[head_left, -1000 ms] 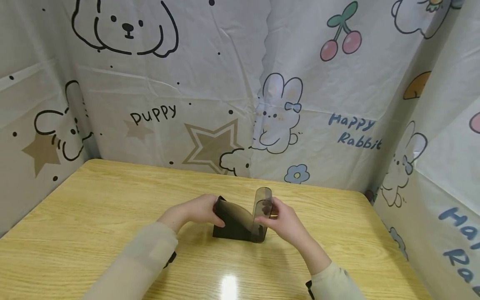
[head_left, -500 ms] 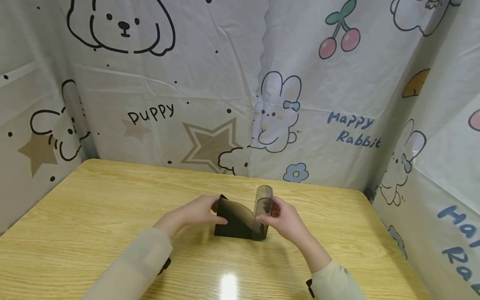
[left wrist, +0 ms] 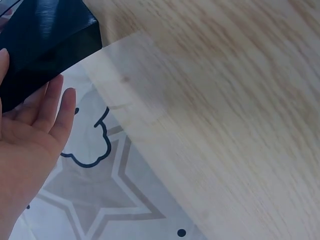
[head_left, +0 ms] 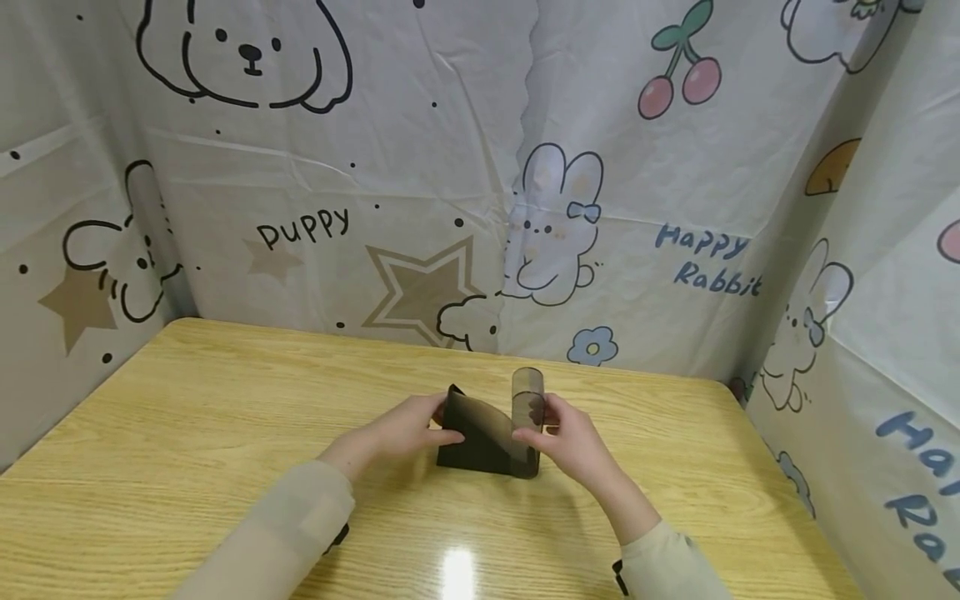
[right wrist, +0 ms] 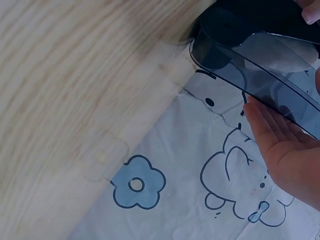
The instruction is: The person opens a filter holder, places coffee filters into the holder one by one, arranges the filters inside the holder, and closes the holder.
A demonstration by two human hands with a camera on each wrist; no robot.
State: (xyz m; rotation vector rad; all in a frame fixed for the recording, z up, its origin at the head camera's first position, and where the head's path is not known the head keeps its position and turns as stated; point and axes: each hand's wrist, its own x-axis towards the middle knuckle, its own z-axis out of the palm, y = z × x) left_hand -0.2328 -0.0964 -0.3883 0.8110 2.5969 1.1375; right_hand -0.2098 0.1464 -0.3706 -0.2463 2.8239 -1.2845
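Note:
A black box (head_left: 480, 446) with a sloping, curved top stands on the table in the head view. At its right end rises a smoky see-through lid (head_left: 528, 383), swung up nearly upright. My left hand (head_left: 408, 429) grips the box's tall left end, thumb on the near face and fingers behind. In the left wrist view, the fingers lie along the black box (left wrist: 50, 45). My right hand (head_left: 566, 433) holds the clear lid between thumb and fingers. The right wrist view shows the lid (right wrist: 270, 82) joined to the box's rounded dark end. The box's inside is hidden.
The wooden table (head_left: 225, 400) extends around the box on all sides. A printed cloth (head_left: 420, 167) with cartoon animals hangs along the back and both sides. A light glare (head_left: 458, 575) lies on the near tabletop.
The box has shifted slightly right and away, with both hands still holding it. The lid leans a little less than before.

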